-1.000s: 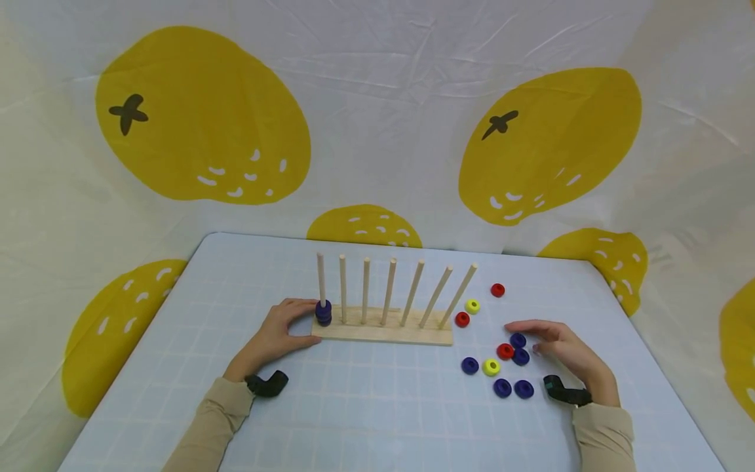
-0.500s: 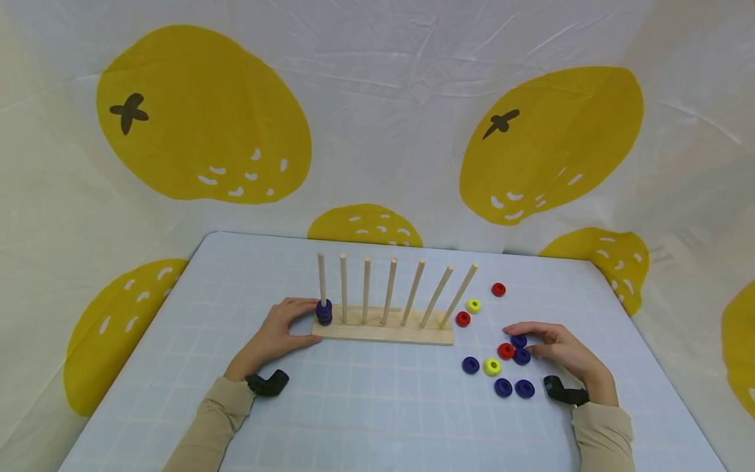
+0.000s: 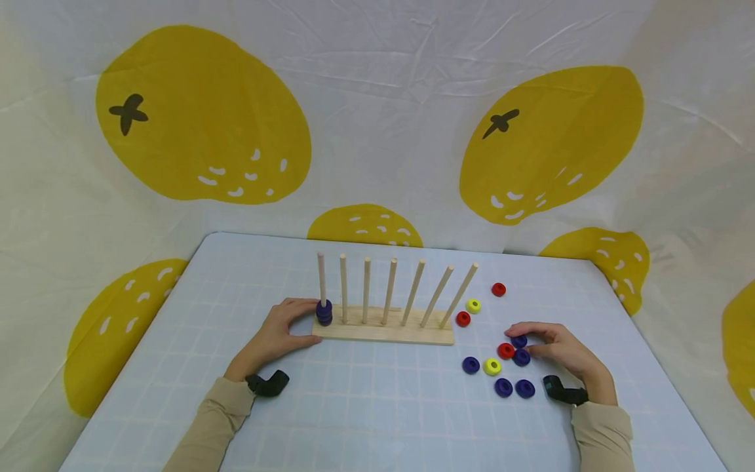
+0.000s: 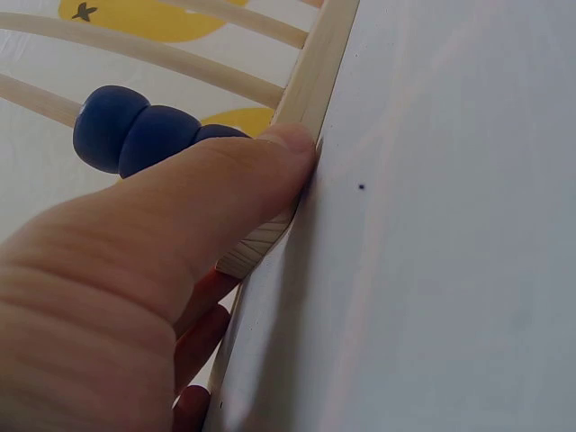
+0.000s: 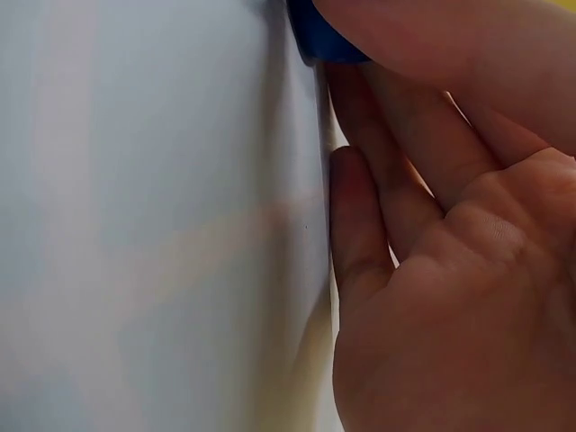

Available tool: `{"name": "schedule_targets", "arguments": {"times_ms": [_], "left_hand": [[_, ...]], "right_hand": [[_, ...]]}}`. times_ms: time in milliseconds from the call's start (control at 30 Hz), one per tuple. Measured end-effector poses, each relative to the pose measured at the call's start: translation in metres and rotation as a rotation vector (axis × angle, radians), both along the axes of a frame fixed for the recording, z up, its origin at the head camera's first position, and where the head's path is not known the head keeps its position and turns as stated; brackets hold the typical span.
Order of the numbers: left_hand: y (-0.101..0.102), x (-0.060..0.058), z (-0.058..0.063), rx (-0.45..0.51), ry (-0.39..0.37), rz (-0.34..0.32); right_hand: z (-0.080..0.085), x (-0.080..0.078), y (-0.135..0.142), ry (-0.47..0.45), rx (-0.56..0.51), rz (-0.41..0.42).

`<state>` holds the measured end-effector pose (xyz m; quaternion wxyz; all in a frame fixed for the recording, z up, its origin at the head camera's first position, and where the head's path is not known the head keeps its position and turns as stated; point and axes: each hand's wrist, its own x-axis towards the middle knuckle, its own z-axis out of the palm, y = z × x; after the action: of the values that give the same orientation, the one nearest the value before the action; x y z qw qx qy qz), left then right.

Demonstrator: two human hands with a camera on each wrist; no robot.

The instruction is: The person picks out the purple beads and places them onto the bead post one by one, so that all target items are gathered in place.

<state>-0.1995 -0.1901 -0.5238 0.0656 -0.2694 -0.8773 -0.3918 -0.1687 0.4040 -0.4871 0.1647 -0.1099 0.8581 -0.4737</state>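
My left hand [image 3: 282,331] holds the left end of a wooden peg rack [image 3: 383,333], thumb on the near edge and fingers behind. Blue rings [image 3: 324,313] are stacked low on its leftmost peg, and the other pegs carry none. In the left wrist view my thumb lies over the wooden base [image 4: 319,90], just beside the blue rings [image 4: 162,135]. Over on the right, my right hand [image 3: 560,347] pinches a blue ring [image 3: 519,341] between thumb and index finger on the table. The right wrist view shows part of this blue ring [image 5: 326,40] by the thumb, the rest hidden.
Touching or close to the pinched ring are a red ring [image 3: 505,351] and another blue ring [image 3: 522,357]. Nearer lie a yellow ring [image 3: 492,366] and several blue rings [image 3: 503,387]. Farther back are a yellow ring [image 3: 473,306] and red rings [image 3: 463,319]. A patterned curtain [image 3: 383,131] hangs behind the table.
My right thumb has moved in toward the index finger and come up to the blue ring. The left hand and the rack have stayed in place.
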Motion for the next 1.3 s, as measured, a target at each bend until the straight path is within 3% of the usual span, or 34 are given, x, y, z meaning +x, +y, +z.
{"name": "schedule_targets", "arguments": {"times_ms": [533,1300], "left_hand": [[0.0,0.0,0.0,0.003,0.014,-0.01],[0.002,0.002,0.002,0.023,0.036,-0.008]], "right_hand": [[0.004,0.0,-0.006,0.023,0.037,-0.057],[0.029,0.004,-0.016,0.115,0.087,-0.091]]}}
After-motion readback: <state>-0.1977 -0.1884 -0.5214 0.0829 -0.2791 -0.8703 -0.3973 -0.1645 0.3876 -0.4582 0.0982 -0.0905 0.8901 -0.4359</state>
